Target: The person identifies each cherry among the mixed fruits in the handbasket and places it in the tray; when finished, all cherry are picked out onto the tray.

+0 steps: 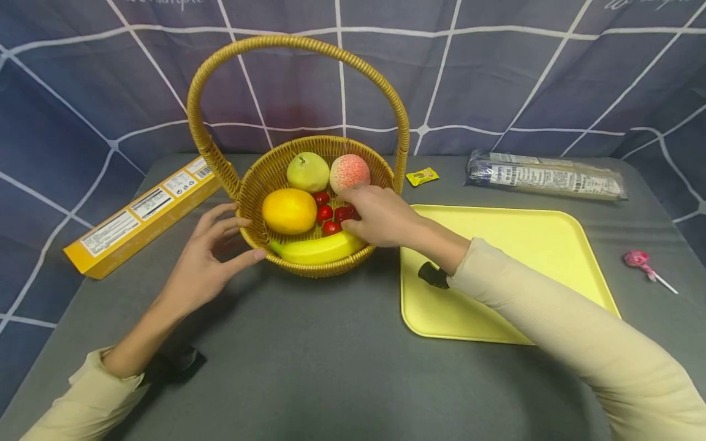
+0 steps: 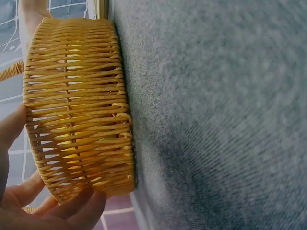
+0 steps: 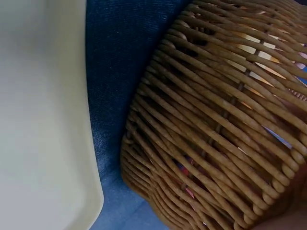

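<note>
A round wicker basket (image 1: pixel 309 269) with a tall arched handle holds a green pear-like fruit (image 1: pixel 307 173), a pink speckled peach (image 1: pixel 349 171), a yellow mango-like fruit (image 1: pixel 289 211), a banana (image 1: pixel 320 248) and several small red fruits (image 1: pixel 325 214). My left hand (image 1: pixel 201 269) grips the basket's left side, thumb at the front rim and fingers spread along the wall, as the left wrist view shows. Inside the right part of the basket, my right hand (image 1: pixel 380 214) has thumb and forefinger around dark red fruits; I cannot tell whether it holds one. The right wrist view shows only woven wall (image 3: pixel 216 120).
A yellow tray (image 1: pixel 513 239) lies right of the basket, under my right forearm. A long orange box (image 1: pixel 149 214) stands to the left. Behind the tray are a small yellow packet (image 1: pixel 422 177) and a clear-wrapped package (image 1: pixel 546 176). A pink lollipop (image 1: pixel 640 260) lies far right.
</note>
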Action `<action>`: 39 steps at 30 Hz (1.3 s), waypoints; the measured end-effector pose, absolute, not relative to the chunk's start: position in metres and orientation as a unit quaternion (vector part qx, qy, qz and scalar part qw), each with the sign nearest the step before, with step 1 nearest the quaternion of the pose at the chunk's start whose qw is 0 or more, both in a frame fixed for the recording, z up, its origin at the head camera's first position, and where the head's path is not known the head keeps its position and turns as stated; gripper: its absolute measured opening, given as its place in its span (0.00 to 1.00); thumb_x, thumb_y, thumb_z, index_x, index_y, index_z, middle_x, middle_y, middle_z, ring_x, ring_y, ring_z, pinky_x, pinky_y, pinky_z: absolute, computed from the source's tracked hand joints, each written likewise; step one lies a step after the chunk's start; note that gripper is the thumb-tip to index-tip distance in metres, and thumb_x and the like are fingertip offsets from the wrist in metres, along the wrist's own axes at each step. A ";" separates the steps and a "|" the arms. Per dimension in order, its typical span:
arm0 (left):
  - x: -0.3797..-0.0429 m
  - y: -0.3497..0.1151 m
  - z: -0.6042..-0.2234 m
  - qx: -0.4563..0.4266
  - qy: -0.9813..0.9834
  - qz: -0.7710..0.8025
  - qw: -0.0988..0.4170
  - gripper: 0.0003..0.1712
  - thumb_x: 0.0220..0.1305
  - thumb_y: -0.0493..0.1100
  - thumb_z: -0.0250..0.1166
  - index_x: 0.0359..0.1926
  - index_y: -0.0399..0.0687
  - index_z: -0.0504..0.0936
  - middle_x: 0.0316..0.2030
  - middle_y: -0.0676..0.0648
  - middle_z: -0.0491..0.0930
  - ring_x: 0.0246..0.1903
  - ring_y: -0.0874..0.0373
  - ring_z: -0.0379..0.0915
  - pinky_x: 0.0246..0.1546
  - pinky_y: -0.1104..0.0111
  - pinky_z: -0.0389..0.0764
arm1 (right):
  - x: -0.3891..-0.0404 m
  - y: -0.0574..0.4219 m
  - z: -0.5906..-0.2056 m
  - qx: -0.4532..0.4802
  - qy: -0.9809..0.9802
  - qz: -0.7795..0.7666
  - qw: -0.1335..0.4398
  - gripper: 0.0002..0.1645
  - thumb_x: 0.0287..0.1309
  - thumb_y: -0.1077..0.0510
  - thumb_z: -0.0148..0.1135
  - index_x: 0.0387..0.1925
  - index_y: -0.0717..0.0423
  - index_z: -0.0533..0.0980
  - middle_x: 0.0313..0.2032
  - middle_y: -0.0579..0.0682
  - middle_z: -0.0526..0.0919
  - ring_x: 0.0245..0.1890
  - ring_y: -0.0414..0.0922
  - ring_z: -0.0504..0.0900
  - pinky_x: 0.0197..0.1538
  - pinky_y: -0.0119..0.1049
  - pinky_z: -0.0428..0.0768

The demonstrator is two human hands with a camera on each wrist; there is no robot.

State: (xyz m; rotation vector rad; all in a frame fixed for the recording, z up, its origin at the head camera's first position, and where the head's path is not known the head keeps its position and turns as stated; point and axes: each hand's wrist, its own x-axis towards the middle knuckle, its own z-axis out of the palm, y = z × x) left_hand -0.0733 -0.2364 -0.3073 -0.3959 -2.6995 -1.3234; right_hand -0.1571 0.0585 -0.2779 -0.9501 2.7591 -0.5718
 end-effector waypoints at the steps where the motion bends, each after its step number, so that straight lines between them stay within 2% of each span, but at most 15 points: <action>1: -0.073 -0.237 -0.307 -0.130 -0.889 -0.436 0.054 0.28 0.57 0.38 0.74 0.57 0.35 0.77 0.69 0.48 0.59 0.61 0.47 0.66 0.62 0.66 0.74 | -0.158 0.057 -0.278 -0.318 0.926 -0.185 0.088 0.20 0.62 0.57 0.62 0.55 0.54 0.78 0.48 0.49 0.82 0.44 0.49 0.77 0.46 0.48 0.79; 7: -0.072 -0.237 -0.306 -0.128 -0.889 -0.438 0.050 0.28 0.58 0.38 0.74 0.57 0.35 0.77 0.69 0.48 0.59 0.61 0.47 0.65 0.63 0.58 0.74 | -0.159 0.052 -0.281 -0.316 0.931 -0.160 0.087 0.12 0.58 0.64 0.60 0.44 0.51 0.82 0.38 0.46 0.80 0.38 0.48 0.76 0.38 0.45 0.79; 10: -0.073 -0.237 -0.307 -0.128 -0.889 -0.437 0.049 0.28 0.58 0.38 0.74 0.57 0.35 0.77 0.69 0.47 0.58 0.61 0.47 0.64 0.62 0.53 0.73 | -0.160 0.051 -0.282 -0.324 0.928 -0.164 0.078 0.11 0.58 0.66 0.59 0.40 0.53 0.82 0.36 0.48 0.80 0.37 0.49 0.75 0.38 0.45 0.78; 18: -0.075 -0.238 -0.307 -0.128 -0.893 -0.429 0.048 0.28 0.57 0.39 0.75 0.57 0.36 0.77 0.69 0.47 0.59 0.63 0.46 0.62 0.61 0.46 0.72 | -0.160 0.060 -0.285 -0.360 0.906 -0.221 0.032 0.10 0.62 0.64 0.61 0.44 0.57 0.82 0.40 0.48 0.84 0.41 0.48 0.78 0.46 0.45 0.79; 25: -0.075 -0.237 -0.307 -0.129 -0.897 -0.420 0.048 0.28 0.57 0.40 0.75 0.57 0.36 0.77 0.69 0.47 0.59 0.63 0.46 0.62 0.60 0.48 0.73 | -0.149 0.082 -0.278 -0.390 0.880 -0.270 -0.003 0.11 0.62 0.61 0.64 0.47 0.56 0.82 0.43 0.48 0.83 0.41 0.46 0.77 0.47 0.41 0.77; 29: -0.074 -0.236 -0.307 -0.131 -0.895 -0.424 0.050 0.28 0.57 0.39 0.75 0.57 0.35 0.77 0.69 0.47 0.59 0.62 0.46 0.63 0.60 0.47 0.73 | -0.137 0.105 -0.272 -0.406 0.863 -0.302 -0.018 0.13 0.61 0.61 0.67 0.48 0.57 0.82 0.42 0.47 0.83 0.39 0.43 0.78 0.43 0.38 0.78; 33: -0.074 -0.236 -0.307 -0.132 -0.893 -0.426 0.050 0.28 0.58 0.38 0.74 0.57 0.34 0.77 0.69 0.46 0.59 0.62 0.46 0.63 0.60 0.48 0.73 | -0.128 0.127 -0.268 -0.421 0.843 -0.329 -0.060 0.12 0.59 0.63 0.69 0.46 0.56 0.83 0.41 0.44 0.83 0.37 0.38 0.78 0.41 0.37 0.79; 36: -0.074 -0.236 -0.307 -0.133 -0.893 -0.427 0.049 0.28 0.58 0.38 0.74 0.57 0.34 0.77 0.69 0.46 0.59 0.62 0.46 0.63 0.61 0.51 0.73 | -0.122 0.144 -0.268 -0.414 0.841 -0.336 -0.086 0.13 0.57 0.65 0.70 0.45 0.55 0.83 0.40 0.41 0.84 0.37 0.36 0.79 0.41 0.35 0.80; 39: -0.074 -0.236 -0.308 -0.133 -0.893 -0.426 0.050 0.28 0.58 0.38 0.74 0.57 0.34 0.77 0.69 0.46 0.59 0.62 0.46 0.64 0.61 0.52 0.74 | -0.118 0.162 -0.269 -0.390 0.851 -0.341 -0.087 0.14 0.55 0.66 0.71 0.44 0.52 0.83 0.40 0.39 0.83 0.36 0.35 0.80 0.40 0.33 0.80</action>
